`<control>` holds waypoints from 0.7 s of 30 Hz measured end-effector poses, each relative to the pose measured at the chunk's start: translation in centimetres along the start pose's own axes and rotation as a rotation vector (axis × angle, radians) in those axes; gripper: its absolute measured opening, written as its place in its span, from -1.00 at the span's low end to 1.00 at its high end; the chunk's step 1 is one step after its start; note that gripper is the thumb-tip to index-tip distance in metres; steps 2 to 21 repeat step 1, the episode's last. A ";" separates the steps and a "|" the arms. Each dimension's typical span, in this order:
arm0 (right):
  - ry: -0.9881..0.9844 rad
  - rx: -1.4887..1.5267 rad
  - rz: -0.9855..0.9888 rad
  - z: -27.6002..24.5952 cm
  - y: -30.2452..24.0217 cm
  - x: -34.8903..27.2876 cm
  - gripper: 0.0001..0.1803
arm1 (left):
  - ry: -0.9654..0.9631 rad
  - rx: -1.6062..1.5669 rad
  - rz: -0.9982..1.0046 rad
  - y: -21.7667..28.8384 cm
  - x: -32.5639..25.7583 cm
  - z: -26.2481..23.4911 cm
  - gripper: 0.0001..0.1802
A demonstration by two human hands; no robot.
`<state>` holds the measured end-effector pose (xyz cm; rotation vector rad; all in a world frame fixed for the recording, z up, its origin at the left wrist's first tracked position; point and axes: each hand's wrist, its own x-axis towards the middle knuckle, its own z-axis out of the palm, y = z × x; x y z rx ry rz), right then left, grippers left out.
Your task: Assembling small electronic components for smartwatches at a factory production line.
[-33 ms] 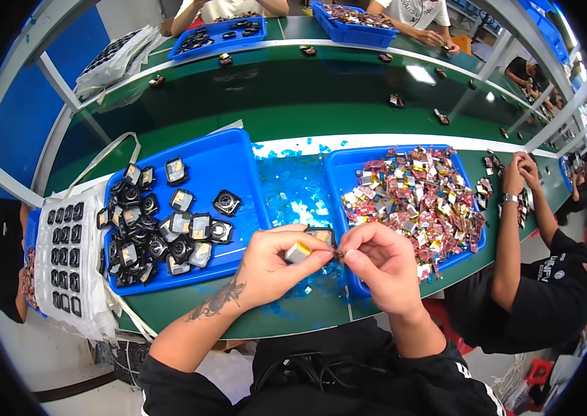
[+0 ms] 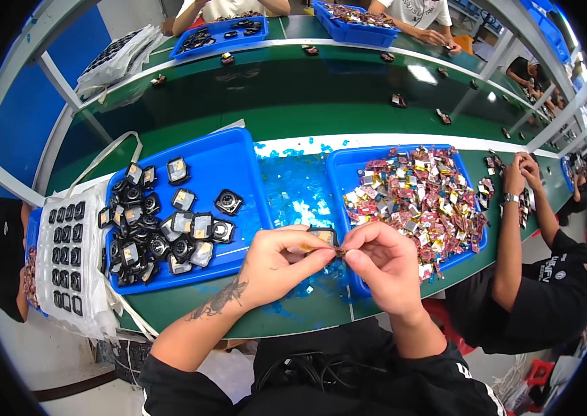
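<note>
My left hand [image 2: 281, 267] pinches a small circuit board assembly [image 2: 306, 247] with a yellow edge, partly covered by the fingers. Thumb and forefinger of my right hand [image 2: 385, 270] close on the dark end of the same small assembly, so the two sets of fingertips almost meet. Just behind the fingertips lies a dark-framed watch case [image 2: 323, 234], half hidden by my hands. To the left, a blue tray [image 2: 238, 166] carries many black watch cases [image 2: 182, 246]. On the right, another blue tray [image 2: 338, 166] is heaped with red circuit boards with batteries [image 2: 411, 201].
A white tray of black watch parts [image 2: 64, 256] stands at the far left. Blue scraps [image 2: 293, 180] litter the green bench between the trays. Beyond runs a green conveyor [image 2: 238, 104] with scattered parts. A co-worker's hands [image 2: 523, 166] are close on the right, and others sit opposite.
The pale, yellow-edged battery block at my left fingers has turned from face-on to nearly edge-on. Both hands stay in almost the same place.
</note>
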<state>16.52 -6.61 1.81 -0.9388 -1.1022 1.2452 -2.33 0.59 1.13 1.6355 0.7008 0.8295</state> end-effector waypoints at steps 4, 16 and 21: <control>0.018 -0.055 -0.046 0.1 0.1 0.0 -0.84 | 0.015 -0.108 -0.121 -0.1 0.0 0.6 -0.84; 0.018 -0.055 -0.046 0.1 0.1 0.0 -0.84 | 0.015 -0.108 -0.121 -0.1 0.0 0.6 -0.84; 0.018 -0.055 -0.046 0.1 0.1 0.0 -0.84 | 0.015 -0.108 -0.121 -0.1 0.0 0.6 -0.84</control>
